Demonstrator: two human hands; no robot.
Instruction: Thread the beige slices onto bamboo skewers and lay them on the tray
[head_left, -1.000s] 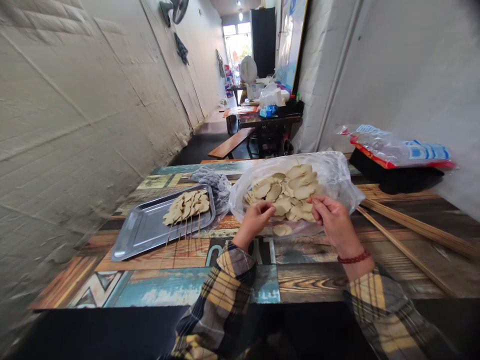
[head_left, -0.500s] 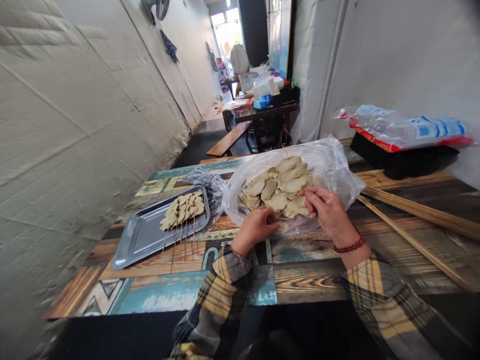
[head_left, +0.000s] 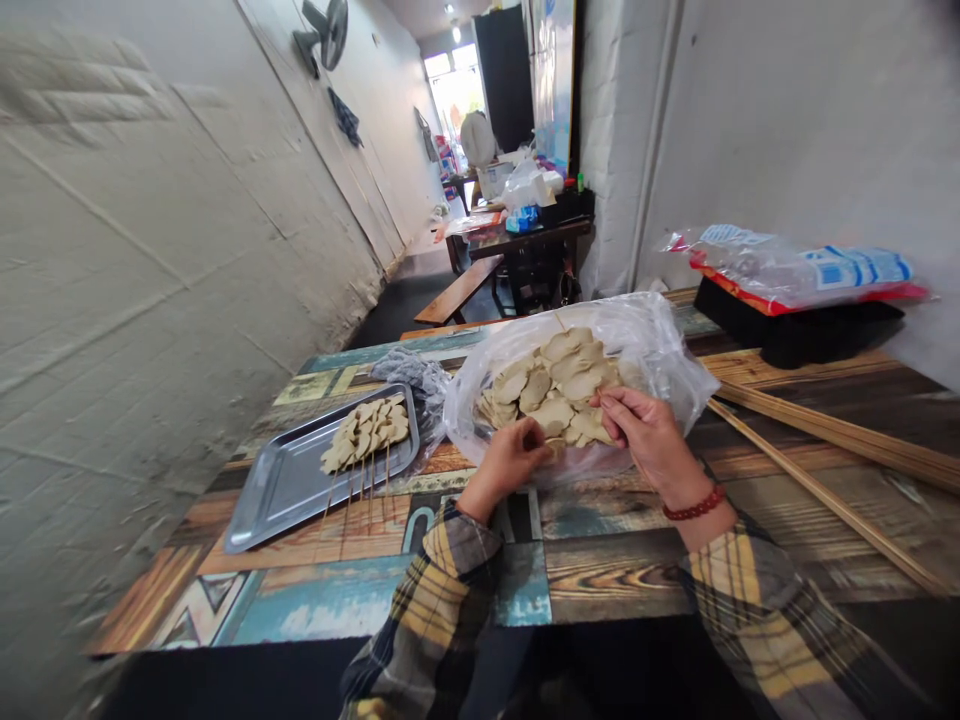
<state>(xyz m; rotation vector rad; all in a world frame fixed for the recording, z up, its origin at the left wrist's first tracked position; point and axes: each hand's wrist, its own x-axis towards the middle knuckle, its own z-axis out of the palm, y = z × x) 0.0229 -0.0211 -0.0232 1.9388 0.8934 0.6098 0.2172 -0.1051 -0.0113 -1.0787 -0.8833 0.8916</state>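
Thin beige slices (head_left: 517,385) lie heaped in a spread clear plastic bag (head_left: 660,335). My right hand (head_left: 637,425) is closed in a pinch at the near end of a bamboo skewer (head_left: 560,320); its tip pokes out beyond several overlapping slices (head_left: 576,362), which hide most of its length. Curled at the bag's front edge, my left hand (head_left: 511,462) has its fingertips closed on a beige slice (head_left: 555,447), largely hidden by the fingers. To the left, a grey metal tray (head_left: 277,500) bears several loaded skewers (head_left: 369,432), their bare ends over its near rim.
Long bamboo sticks (head_left: 840,425) lie at right on the patterned tabletop (head_left: 322,590). Behind them stands a black container (head_left: 810,330) topped with plastic packaging (head_left: 825,268). Crumpled plastic (head_left: 412,375) sits beside the tray. A bench (head_left: 459,290) and a cluttered table (head_left: 517,240) stand beyond.
The camera view has tilted up slightly, so the table sits lower in the picture. Both hands stay at the bag, with the left fingers curled slightly more.
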